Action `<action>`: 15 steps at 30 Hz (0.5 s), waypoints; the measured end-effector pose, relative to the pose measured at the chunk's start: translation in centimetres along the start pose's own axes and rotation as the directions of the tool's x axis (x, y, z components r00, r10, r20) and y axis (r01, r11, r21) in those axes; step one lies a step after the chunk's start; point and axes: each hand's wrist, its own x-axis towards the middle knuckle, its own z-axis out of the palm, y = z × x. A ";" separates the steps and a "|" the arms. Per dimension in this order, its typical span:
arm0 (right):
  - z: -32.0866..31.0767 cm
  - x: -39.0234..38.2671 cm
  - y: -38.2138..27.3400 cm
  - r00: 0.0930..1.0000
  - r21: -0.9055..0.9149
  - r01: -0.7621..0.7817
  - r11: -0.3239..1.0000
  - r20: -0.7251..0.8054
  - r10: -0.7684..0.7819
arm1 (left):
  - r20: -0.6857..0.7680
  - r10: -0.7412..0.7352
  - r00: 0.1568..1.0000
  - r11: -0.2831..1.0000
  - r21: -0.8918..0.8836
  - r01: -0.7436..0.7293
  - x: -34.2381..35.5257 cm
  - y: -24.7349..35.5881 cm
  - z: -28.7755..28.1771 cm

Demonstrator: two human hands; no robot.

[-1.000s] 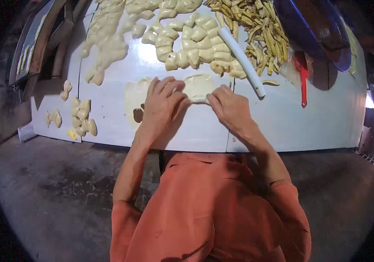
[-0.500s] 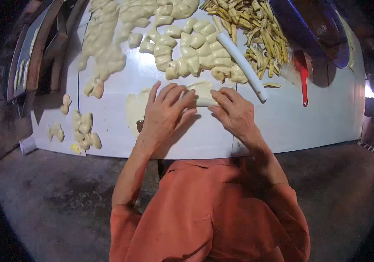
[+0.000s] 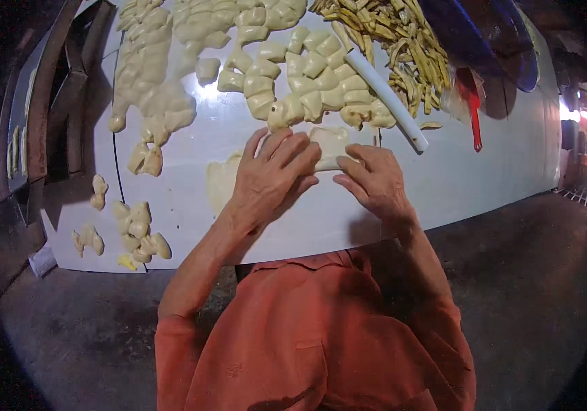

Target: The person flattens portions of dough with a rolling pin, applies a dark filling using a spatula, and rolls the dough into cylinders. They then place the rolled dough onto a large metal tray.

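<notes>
A thin, flattened piece of pale dough [image 3: 331, 142] lies on the white table in front of me, its near edge turned up into a narrow roll. My left hand [image 3: 276, 164] grips the roll's left end, thumb beneath and fingers curled over. At the right end, my right hand [image 3: 378, 179] holds the edge between thumb and bent fingers. Another flat dough sheet [image 3: 221, 181] lies left of my left hand and partly under it. Just beyond the hands sit many plump dough pieces [image 3: 321, 82] packed together.
A white rolling pin [image 3: 389, 103] lies slanted at the right, beside a heap of yellow-brown strips [image 3: 417, 61]. Farther right are a red-handled tool [image 3: 475, 116] and a blue container [image 3: 492, 41]. Small dough lumps [image 3: 139, 229] lie at left, near a wooden frame [image 3: 67, 89].
My view has tilted a little. Both hands stay at the rolled edge, with slight finger movement. A dark spot beside my left wrist is now out of sight.
</notes>
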 end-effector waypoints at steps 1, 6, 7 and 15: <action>0.4 0.0 -0.1 1.000 -0.029 -0.008 1.000 -0.023 0.007 | -0.042 0.062 0.997 0.997 -0.053 -0.064 -0.2 -0.3 0.1; 0.1 1.5 0.0 0.993 -0.026 -0.101 0.995 -0.059 0.100 | -0.186 0.000 0.982 0.991 -0.131 -0.025 0.3 -0.4 0.0; 0.0 1.4 -0.1 0.993 -0.013 -0.101 0.995 -0.066 0.100 | -0.181 -0.028 0.983 0.986 -0.164 -0.002 0.2 -0.1 -0.2; 0.1 2.4 0.5 0.990 -0.093 -0.066 0.994 -0.129 0.054 | -0.207 -0.139 0.968 0.980 -0.167 0.105 1.0 0.4 -0.3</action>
